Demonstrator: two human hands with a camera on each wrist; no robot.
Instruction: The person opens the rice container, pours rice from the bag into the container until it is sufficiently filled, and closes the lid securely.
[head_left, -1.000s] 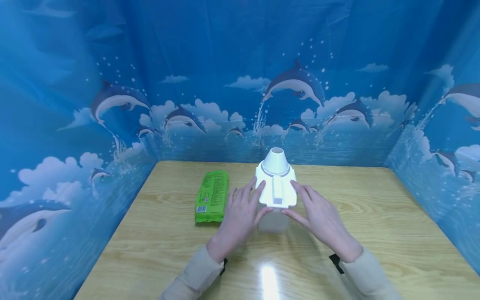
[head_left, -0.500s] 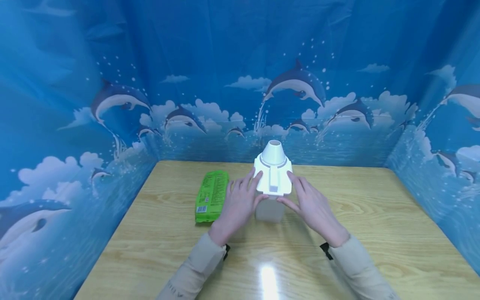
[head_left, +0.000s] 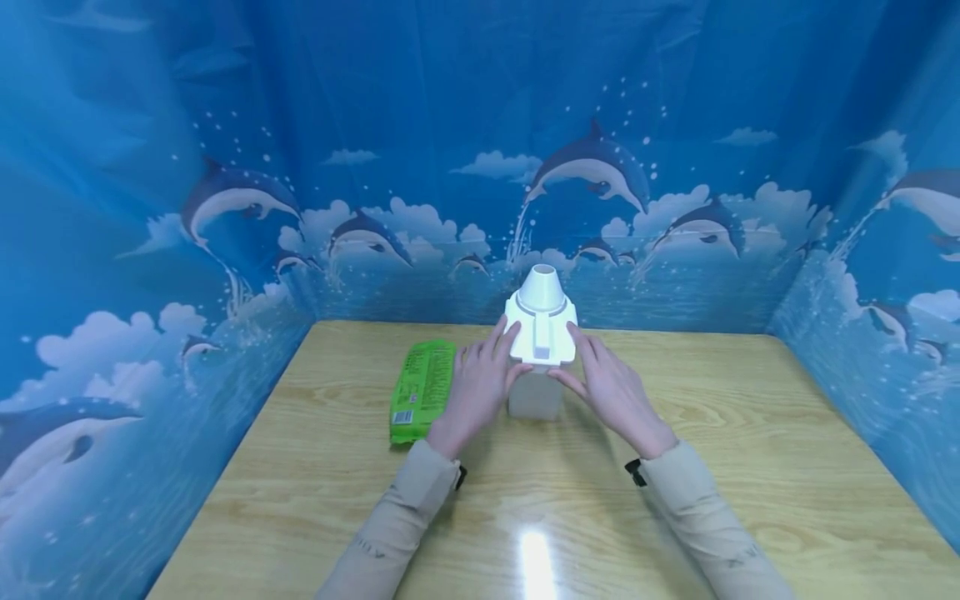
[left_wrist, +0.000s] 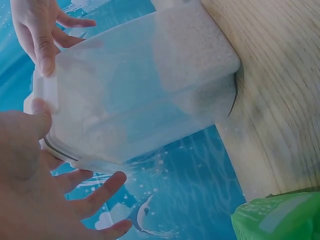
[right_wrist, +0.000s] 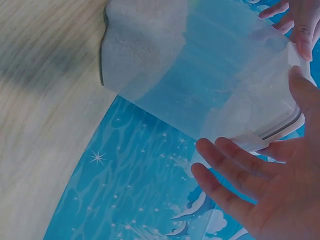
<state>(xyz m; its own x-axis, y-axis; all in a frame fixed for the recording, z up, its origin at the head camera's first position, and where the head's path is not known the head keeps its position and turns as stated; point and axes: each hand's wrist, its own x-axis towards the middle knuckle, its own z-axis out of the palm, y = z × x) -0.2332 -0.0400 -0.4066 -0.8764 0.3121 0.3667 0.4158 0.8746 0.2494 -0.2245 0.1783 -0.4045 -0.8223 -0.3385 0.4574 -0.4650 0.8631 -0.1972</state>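
A translucent storage container (head_left: 534,398) stands upright on the table, topped by a white lid (head_left: 542,335) with a cone-shaped cap (head_left: 542,287). Pale, rice-like grain (left_wrist: 192,47) fills its lower part. My left hand (head_left: 476,379) grips the lid's left front corner, thumb on the front edge and forefinger along the side. My right hand (head_left: 611,387) holds the opposite corner in the same way. In the left wrist view, the other fingers (left_wrist: 100,192) spread out beside the container. The right wrist view shows a clip (right_wrist: 245,141) on the lid's side near the right fingers.
A green printed packet (head_left: 422,392) lies on the wooden table (head_left: 300,475), left of the container and close to the left hand. Blue dolphin-print curtains (head_left: 420,167) border the table at the back and both sides.
Both hands have moved away from the person, toward the table's back edge, and the container has moved with them. The green packet stays where it was.
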